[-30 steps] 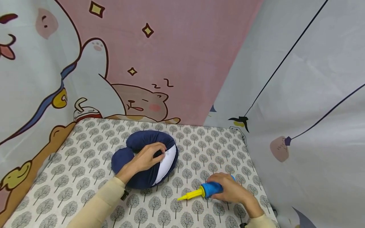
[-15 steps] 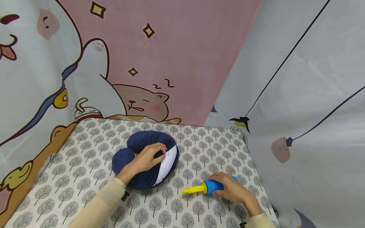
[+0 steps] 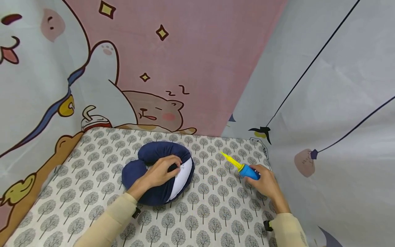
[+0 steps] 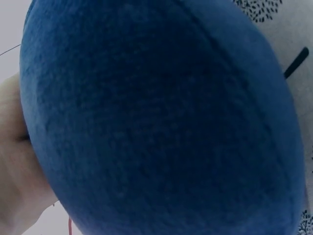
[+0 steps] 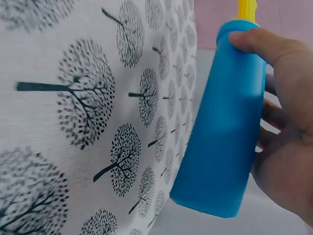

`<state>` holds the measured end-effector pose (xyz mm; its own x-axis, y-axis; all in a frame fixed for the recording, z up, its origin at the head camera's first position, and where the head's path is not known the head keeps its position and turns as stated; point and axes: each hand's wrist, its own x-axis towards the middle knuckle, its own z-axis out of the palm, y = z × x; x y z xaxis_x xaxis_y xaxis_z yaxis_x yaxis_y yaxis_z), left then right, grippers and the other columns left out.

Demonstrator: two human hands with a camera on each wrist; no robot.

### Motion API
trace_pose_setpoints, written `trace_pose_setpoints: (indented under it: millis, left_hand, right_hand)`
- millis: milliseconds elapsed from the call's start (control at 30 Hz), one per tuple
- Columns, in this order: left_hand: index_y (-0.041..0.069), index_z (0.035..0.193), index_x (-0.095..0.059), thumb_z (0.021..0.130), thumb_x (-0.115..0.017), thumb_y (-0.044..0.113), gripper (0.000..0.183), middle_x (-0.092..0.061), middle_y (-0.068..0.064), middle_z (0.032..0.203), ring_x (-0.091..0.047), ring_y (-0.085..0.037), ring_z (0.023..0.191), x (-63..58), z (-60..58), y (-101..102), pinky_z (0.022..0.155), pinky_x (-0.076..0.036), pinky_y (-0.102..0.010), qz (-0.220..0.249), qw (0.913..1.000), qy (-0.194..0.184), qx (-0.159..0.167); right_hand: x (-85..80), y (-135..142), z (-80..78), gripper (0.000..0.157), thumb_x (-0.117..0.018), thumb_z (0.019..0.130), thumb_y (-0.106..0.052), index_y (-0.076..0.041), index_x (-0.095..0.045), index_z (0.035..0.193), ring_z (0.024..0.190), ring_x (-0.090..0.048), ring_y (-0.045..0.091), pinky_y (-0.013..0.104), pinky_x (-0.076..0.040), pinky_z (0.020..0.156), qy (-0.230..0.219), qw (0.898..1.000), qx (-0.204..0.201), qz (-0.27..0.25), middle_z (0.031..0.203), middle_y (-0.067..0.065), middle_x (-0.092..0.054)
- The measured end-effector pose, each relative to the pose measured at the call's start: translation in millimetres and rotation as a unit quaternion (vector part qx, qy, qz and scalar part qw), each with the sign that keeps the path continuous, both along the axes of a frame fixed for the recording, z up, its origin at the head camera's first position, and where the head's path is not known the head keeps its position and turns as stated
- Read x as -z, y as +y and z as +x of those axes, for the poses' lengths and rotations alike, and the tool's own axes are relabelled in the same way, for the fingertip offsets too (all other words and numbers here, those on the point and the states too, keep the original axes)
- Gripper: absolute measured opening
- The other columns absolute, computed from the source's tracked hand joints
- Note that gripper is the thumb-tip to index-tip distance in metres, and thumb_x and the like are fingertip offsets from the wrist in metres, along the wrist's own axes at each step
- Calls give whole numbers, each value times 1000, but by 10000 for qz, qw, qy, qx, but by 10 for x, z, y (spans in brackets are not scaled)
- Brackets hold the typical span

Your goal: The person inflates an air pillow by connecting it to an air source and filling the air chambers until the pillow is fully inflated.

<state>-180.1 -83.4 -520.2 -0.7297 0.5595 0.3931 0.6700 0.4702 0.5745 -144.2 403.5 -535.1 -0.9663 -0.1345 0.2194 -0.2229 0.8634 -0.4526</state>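
A navy U-shaped neck pillow [image 3: 160, 149] with a white panel lies left of centre in the head view. My left hand [image 3: 160, 171] rests over its middle, thumb and fingers curled together at the border of the white panel. Something dark shows between those fingertips, mostly hidden by the hand. In the left wrist view the blue plush pillow [image 4: 161, 117] fills most of the picture. My right hand [image 3: 263, 181] grips a blue hand pump [image 5: 220, 122] round its barrel. Its yellow tapered nozzle [image 3: 231, 160] points up and to the left, away from the pillow.
A cloth printed with grey trees [image 3: 203, 209] covers the table. Behind it hangs a pink and white cartoon curtain [image 3: 210, 68], and a pale curtain [image 3: 339, 120] runs along the right side.
My right hand has carried the hand pump up and to the right, and its nozzle has swung from pointing left to pointing up-left. My left hand stays on the neck pillow.
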Motion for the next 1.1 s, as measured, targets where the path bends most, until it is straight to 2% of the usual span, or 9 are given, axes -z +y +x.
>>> trace_pose_setpoints:
  millis: [67, 200, 333, 500, 667, 900, 1100]
  left_hand:
    - [11, 110, -75, 105, -78, 8, 7, -79, -10, 132, -77, -27, 119, -1, 3, 6, 99, -64, -47, 21, 10000, -29, 12]
    - [10, 110, -74, 105, -78, 6, 8, -79, -12, 132, -77, -28, 120, 4, 6, 14, 100, -64, -47, 26, 10000, -7, 9]
    - [8, 110, -75, 106, -77, 7, 5, -79, -12, 133, -77, -28, 120, 10, 8, 12, 100, -64, -47, 15, 10000, 26, -2]
    - [10, 110, -75, 104, -79, 6, 8, -78, -11, 133, -78, -27, 120, 22, 14, 18, 99, -64, -46, 32, 10000, 1, -5]
    - [12, 110, -75, 105, -78, 6, 8, -78, -11, 134, -77, -26, 120, 34, 17, 25, 99, -64, -45, 22, 10000, -25, -8]
    - [12, 110, -75, 103, -79, 6, 11, -79, -10, 132, -78, -26, 119, 52, 11, 25, 99, -64, -45, 63, 10000, 29, -10]
    - [12, 110, -74, 104, -79, 8, 9, -79, -9, 132, -78, -25, 119, 59, 11, 18, 99, -64, -45, 80, 10000, -28, -20]
  right_hand:
    - [27, 33, -89, 58, -91, 93, -16, 8, -71, 142, 105, -75, 43, 55, -62, 83, 88, 9998, 192, 11, 130, 32, -75]
    - [53, 64, -233, 60, -89, 96, -18, 8, -68, 146, 112, -73, 50, 66, -63, 91, -22, 9988, 489, -40, 133, 36, -71]
    - [96, 72, -348, 62, -87, 99, -23, 8, -66, 149, 116, -72, 54, 69, -63, 94, -251, 9971, 714, 74, 138, 38, -68]
    - [209, 103, -457, 63, -86, 99, -24, 8, -66, 150, 122, -70, 58, 72, -61, 100, -342, 9962, 787, 148, 141, 40, -68]
    - [286, 120, -494, 64, -86, 99, -23, 10, -65, 150, 126, -69, 59, 71, -60, 102, -399, 9961, 768, 195, 144, 41, -68]
    - [315, 112, -491, 65, -86, 100, -24, 10, -64, 150, 116, -72, 53, 64, -63, 91, -830, 9926, 859, 228, 143, 40, -67]
    - [344, 112, -496, 71, -86, 100, -26, 10, -59, 156, 120, -72, 55, 66, -62, 94, -781, 9930, 859, 234, 146, 41, -65]
